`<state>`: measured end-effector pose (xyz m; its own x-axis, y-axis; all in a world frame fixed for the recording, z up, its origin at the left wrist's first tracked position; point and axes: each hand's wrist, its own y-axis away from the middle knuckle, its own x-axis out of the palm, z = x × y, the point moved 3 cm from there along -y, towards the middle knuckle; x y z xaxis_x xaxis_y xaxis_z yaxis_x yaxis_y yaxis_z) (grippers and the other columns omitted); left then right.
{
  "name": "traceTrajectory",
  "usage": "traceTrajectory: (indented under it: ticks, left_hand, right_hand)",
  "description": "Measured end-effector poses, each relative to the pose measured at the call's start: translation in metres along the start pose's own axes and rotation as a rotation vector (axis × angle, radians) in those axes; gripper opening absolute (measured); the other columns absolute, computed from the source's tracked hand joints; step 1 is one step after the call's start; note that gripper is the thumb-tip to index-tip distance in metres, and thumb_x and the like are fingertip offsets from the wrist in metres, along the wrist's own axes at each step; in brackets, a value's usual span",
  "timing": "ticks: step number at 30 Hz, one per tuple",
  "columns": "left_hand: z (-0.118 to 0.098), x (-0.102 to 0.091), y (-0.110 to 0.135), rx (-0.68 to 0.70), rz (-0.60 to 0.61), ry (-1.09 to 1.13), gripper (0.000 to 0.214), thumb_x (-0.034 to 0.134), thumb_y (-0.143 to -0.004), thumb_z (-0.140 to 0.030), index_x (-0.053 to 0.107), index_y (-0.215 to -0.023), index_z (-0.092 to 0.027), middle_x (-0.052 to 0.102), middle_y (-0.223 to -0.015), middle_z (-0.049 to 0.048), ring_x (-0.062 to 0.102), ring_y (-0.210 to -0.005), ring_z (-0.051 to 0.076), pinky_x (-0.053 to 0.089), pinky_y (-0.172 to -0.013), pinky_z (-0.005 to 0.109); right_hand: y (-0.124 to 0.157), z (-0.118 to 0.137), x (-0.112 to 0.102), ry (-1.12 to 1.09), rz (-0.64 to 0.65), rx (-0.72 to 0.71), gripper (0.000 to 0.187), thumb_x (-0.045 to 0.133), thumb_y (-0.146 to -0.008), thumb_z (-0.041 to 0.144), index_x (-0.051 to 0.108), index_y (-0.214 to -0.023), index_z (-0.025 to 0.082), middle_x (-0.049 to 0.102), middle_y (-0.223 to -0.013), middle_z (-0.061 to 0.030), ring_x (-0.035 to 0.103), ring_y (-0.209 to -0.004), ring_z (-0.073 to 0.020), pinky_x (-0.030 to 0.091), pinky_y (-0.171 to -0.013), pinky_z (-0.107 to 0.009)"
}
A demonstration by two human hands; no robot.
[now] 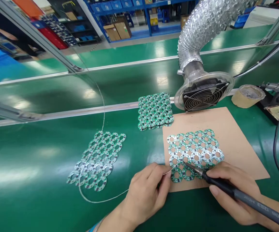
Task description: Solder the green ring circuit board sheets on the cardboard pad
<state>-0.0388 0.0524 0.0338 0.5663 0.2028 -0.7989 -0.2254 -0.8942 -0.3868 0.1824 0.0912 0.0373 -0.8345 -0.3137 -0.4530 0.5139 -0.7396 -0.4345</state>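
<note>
My left hand (149,190) pinches a thin solder wire (167,172), whose tip reaches the left side of a panel of ring-shaped circuit boards (196,157). From that hand the wire loops left across the bench. My right hand (236,193) is wrapped round the black handle of a soldering iron (226,187), pen-like. The iron's tip is at a ring in the second column, close to the wire's end; whether it touches cannot be made out. The panel lies flat on a brown cardboard sheet (241,145), its lower right part hidden by my right hand.
A stack of ring panels (155,111) stands behind; another panel (97,161) lies left under the wire. A fume extractor fan (204,96) with a foil duct (202,29) hangs over the cardboard's back edge. At right are a tape roll (248,96), an iron stand (278,96) and a black cable (276,151).
</note>
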Motion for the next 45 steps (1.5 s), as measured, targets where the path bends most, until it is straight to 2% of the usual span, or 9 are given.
traceTrajectory:
  ticks: [2, 7, 14, 33, 41, 45]
  left_hand:
    - [0.001, 0.000, 0.004, 0.008, 0.023, -0.034, 0.007, 0.050, -0.085, -0.013, 0.055, -0.086, -0.018, 0.055, -0.064, -0.0008, 0.050, -0.055, 0.011, 0.039, -0.050, 0.023]
    - [-0.003, 0.003, 0.003, 0.029, 0.074, -0.043, 0.013, 0.045, -0.087, -0.018, 0.052, -0.097, -0.016, 0.057, -0.067, 0.0011, 0.053, -0.056, 0.014, 0.042, -0.049, 0.026]
    - [0.000, 0.011, 0.007, 0.075, 0.083, -0.142, 0.009, 0.044, -0.089, -0.014, 0.051, -0.086, -0.018, 0.054, -0.062, -0.0015, 0.048, -0.052, 0.012, 0.037, -0.048, 0.026]
    - [-0.003, 0.014, 0.005, 0.107, 0.096, -0.124, 0.013, 0.045, -0.087, -0.013, 0.050, -0.076, -0.018, 0.049, -0.060, -0.0018, 0.044, -0.053, 0.013, 0.034, -0.048, 0.027]
    - [-0.013, 0.012, 0.000, 0.127, 0.052, -0.079, 0.009, 0.048, -0.086, -0.012, 0.055, -0.082, -0.017, 0.051, -0.060, -0.0013, 0.044, -0.053, 0.012, 0.036, -0.049, 0.026]
    - [-0.019, 0.017, -0.002, 0.169, 0.063, -0.119, 0.009, 0.049, -0.087, -0.013, 0.057, -0.087, -0.017, 0.053, -0.063, -0.0004, 0.047, -0.056, 0.012, 0.037, -0.051, 0.027]
  right_hand:
    - [-0.001, 0.003, 0.002, 0.021, 0.014, -0.030, 0.031, 0.055, -0.076, 0.006, 0.056, -0.106, 0.014, 0.063, -0.079, -0.0070, 0.061, -0.066, -0.0169, 0.053, -0.055, -0.029]
    - [-0.002, 0.005, 0.003, 0.076, 0.014, -0.039, 0.030, 0.056, -0.076, 0.006, 0.056, -0.105, 0.013, 0.064, -0.079, -0.0074, 0.062, -0.067, -0.0167, 0.054, -0.057, -0.028]
    - [0.003, 0.004, 0.004, 0.103, 0.042, -0.051, 0.034, 0.056, -0.076, 0.007, 0.055, -0.109, 0.015, 0.065, -0.080, -0.0071, 0.063, -0.067, -0.0189, 0.054, -0.056, -0.031]
    - [0.004, 0.005, 0.007, 0.131, 0.078, -0.094, 0.037, 0.056, -0.076, 0.007, 0.053, -0.112, 0.015, 0.064, -0.079, -0.0070, 0.062, -0.068, -0.0190, 0.054, -0.057, -0.032]
    - [0.009, 0.003, -0.009, 0.058, 0.002, -0.050, 0.033, 0.052, -0.073, 0.005, 0.056, -0.106, 0.014, 0.064, -0.077, -0.0074, 0.064, -0.067, -0.0189, 0.054, -0.058, -0.031]
    - [0.007, 0.003, -0.015, 0.057, 0.010, -0.019, 0.031, 0.052, -0.072, 0.004, 0.057, -0.102, 0.014, 0.062, -0.072, -0.0061, 0.063, -0.063, -0.0179, 0.053, -0.054, -0.030]
